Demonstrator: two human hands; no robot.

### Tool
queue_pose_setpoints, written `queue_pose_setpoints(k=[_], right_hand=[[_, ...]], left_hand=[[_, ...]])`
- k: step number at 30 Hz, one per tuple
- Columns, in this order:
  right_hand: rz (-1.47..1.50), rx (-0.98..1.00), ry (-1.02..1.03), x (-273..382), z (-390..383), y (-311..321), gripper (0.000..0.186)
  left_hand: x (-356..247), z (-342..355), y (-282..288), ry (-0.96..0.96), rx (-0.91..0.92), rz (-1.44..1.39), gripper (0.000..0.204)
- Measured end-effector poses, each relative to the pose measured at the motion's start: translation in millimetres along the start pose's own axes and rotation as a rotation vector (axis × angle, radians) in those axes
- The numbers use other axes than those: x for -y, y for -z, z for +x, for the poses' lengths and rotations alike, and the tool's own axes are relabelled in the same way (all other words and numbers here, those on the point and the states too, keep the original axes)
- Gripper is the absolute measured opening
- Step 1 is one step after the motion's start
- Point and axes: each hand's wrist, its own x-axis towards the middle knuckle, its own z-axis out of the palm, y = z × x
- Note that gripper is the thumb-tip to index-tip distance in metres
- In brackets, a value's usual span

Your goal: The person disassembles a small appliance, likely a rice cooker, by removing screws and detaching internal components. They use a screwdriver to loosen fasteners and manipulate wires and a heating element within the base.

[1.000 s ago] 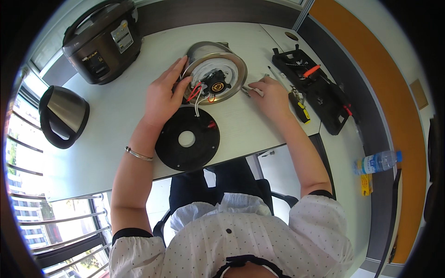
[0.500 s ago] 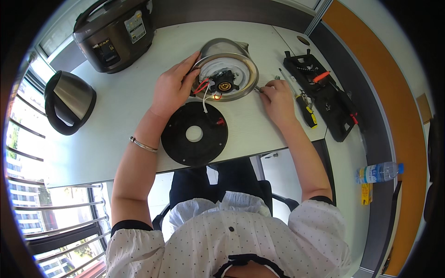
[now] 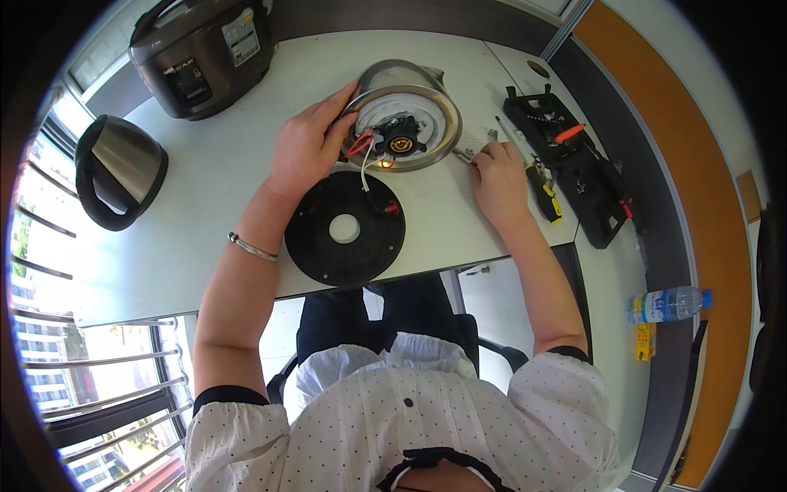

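On the table [image 3: 213, 246], the metal kettle body [image 3: 436, 123] is lying sideways, its open underside facing the person and exposing the wiring [image 3: 366, 168], while the left hand [image 3: 316, 146] is gripping its left rim between parted thumb and fingers, seemingly steadying it. The right hand [image 3: 500, 176] is curling its fingers beside a small metal piece [image 3: 464, 154]; whether they are pinching it, one cannot tell. The black disc [image 3: 344, 261] is lying nearer the person, apparently leaving the underside uncovered.

Opened kettle [image 3: 433, 125]: between left hand [image 3: 310, 152] and right hand [image 3: 500, 180], touching the left
Small part [image 3: 464, 154]: at the right hand's fingertips
Disc [image 3: 373, 244]: right of the left hand, nearer the body
Whole kettle [image 3: 129, 170]: well left of the left hand
Cooker [image 3: 209, 61]: behind the left hand, leftward
Screwdriver [image 3: 543, 195]: just right of the right hand
Tool case [image 3: 602, 209]: farther right
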Motion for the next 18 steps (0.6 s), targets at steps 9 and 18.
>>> queue_pose_setpoints(k=[9, 18], right_hand=[[0.084, 0.176, -0.113, 1, 2, 13, 0.007], [0.107, 0.213, -0.303, 11, 1, 19, 0.012]], left_hand=[[0, 0, 1, 0.010, 0.003, 0.012, 0.039], [2, 0, 1, 0.012, 0.001, 0.011, 0.039]])
